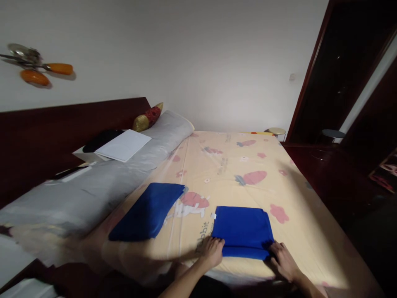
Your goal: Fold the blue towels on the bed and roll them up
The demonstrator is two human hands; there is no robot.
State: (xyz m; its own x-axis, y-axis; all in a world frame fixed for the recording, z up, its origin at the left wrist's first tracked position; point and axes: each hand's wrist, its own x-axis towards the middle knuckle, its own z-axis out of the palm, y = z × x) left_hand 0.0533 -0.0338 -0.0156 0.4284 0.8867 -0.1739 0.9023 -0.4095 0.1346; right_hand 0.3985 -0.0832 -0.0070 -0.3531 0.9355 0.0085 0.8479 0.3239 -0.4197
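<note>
A folded blue cloth (243, 229) lies on the bed near its front edge. My left hand (212, 251) rests at the cloth's near left corner, fingers curled on the edge. My right hand (283, 258) grips the near right corner, fingers closed on the fabric. A second folded blue cloth (149, 212) lies further left on the sheet, apart from both hands.
The bed's yellow sheet (235, 165) has a carrot and rabbit print. A long grey bolster (102, 178) runs along the dark headboard (62, 132), with a white box (122, 145) and a small cushion (148, 117) by it. Dark wooden furniture (341, 103) stands on the right.
</note>
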